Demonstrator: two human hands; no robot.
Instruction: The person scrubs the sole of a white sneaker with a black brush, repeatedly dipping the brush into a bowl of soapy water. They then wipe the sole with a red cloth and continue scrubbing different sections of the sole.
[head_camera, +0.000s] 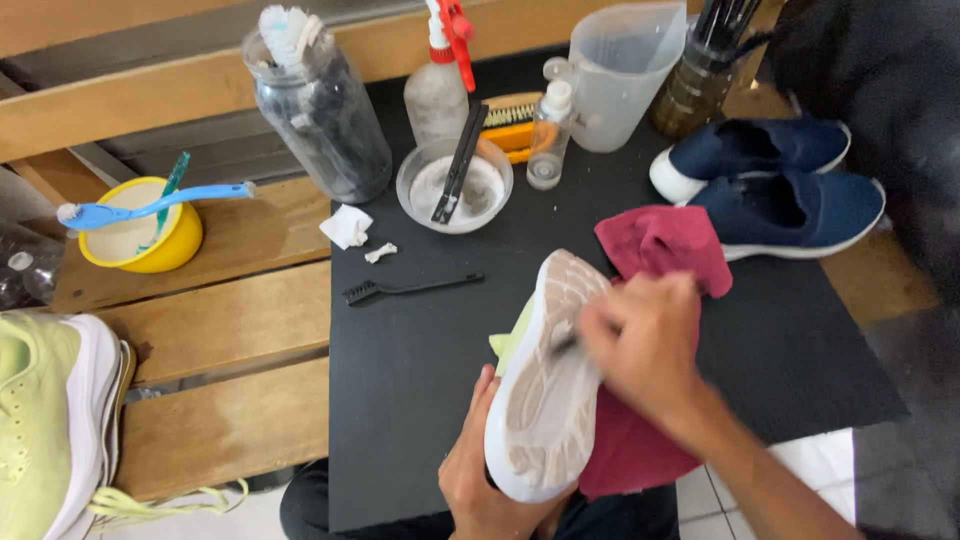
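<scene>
— So where is the shoe (545, 390)?
— Sole up over the black worktop (420, 350); left hand (480, 480) fingers clamped on its heel, right hand (645, 345) fingers pinched on a small tool, blurred.

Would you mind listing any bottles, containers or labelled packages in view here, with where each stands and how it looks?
Spray bottle: back of the black mat, clear body, red trigger.
Small bottle: right of the spray bottle, clear, white cap.
Plastic jar: mat's back left corner, clear with dark contents, a brush on top.
Measuring jug: back right, translucent white.
Brush jar: far right, brownish glass, dark handles.
No readable labels, signs or screens.
</scene>
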